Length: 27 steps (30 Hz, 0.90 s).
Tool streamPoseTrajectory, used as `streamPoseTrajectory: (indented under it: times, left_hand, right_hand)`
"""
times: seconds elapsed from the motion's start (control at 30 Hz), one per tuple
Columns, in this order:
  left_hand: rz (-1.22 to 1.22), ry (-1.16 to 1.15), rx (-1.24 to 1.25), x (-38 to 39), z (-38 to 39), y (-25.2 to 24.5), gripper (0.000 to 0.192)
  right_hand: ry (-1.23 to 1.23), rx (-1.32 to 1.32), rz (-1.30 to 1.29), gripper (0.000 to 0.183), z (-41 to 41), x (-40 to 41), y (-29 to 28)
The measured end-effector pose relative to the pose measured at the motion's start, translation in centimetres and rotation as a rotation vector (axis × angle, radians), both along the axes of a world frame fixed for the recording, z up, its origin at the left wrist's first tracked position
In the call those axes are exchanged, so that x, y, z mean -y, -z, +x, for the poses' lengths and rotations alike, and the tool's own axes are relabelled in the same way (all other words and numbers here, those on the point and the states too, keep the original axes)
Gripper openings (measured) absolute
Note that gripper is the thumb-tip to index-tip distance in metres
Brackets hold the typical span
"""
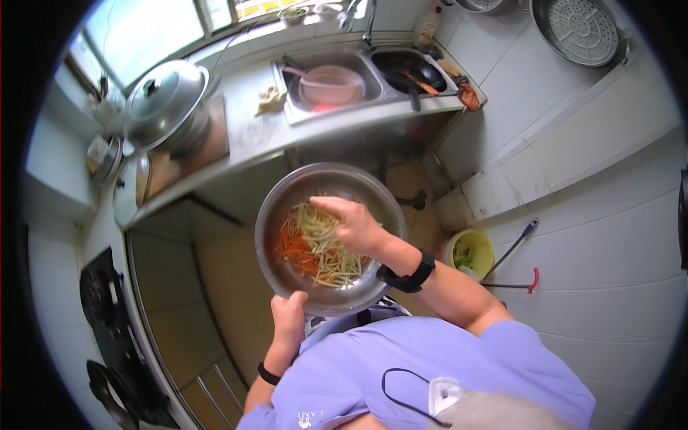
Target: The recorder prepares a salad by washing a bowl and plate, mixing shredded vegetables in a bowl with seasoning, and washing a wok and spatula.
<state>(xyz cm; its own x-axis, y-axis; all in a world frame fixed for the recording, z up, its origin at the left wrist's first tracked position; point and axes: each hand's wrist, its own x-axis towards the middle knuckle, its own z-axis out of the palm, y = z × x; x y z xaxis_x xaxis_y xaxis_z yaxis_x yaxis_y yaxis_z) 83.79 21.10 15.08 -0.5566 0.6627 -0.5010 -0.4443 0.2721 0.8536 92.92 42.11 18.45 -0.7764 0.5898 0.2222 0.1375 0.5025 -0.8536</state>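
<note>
A large stainless steel bowl (395,207) is held in front of my body. My left hand (289,317) grips its near rim, with the thumb over the edge. Inside the bowl lie orange shreds that look like carrot (295,250), beside and partly under pale julienned vegetable strips (344,263). Over the far right part of the strips is my right hand (357,223), its forefinger pointing left; the palm side and whatever it may touch are hidden.
Beyond the bowl runs a counter (252,134) with a double sink (376,80) holding a pink basin (330,86) and a black wok (430,67). A lidded steel pot (166,102) stands left, a gas stove (115,333) nearer. At right is a yellow bin (481,252).
</note>
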Motion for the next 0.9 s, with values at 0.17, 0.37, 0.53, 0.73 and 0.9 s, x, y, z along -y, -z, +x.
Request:
streamPoseTrajectory:
  times: [0.17, 0.37, 0.53, 0.73, 0.9]
  left_hand:
    - [0.027, -0.102, 0.048, -4.7, 0.9, -0.8, 0.010]
    - [-0.049, -0.180, 0.110, -10.2, -0.8, -0.9, 0.014]
    - [-0.062, -0.203, 0.058, -13.4, -6.4, 1.4, 0.013]
    - [0.060, -0.299, 0.072, -19.0, -9.6, 0.6, 0.014]
    - [0.041, -0.367, 0.091, -22.3, -11.2, -0.1, 0.007]
  right_hand:
    - [-0.053, -0.074, -0.474, 0.042, -0.6, -6.0, -0.3]
    - [-0.211, -0.448, -1.452, 0.033, -1.3, -15.5, -3.8]
    - [-0.066, -0.655, -1.344, 0.027, -1.0, -26.3, -6.1]
    - [0.160, -0.905, -1.341, 0.029, 1.3, -40.5, -5.1]
    - [0.158, -0.962, -1.421, 0.030, -1.6, -48.2, -0.4]
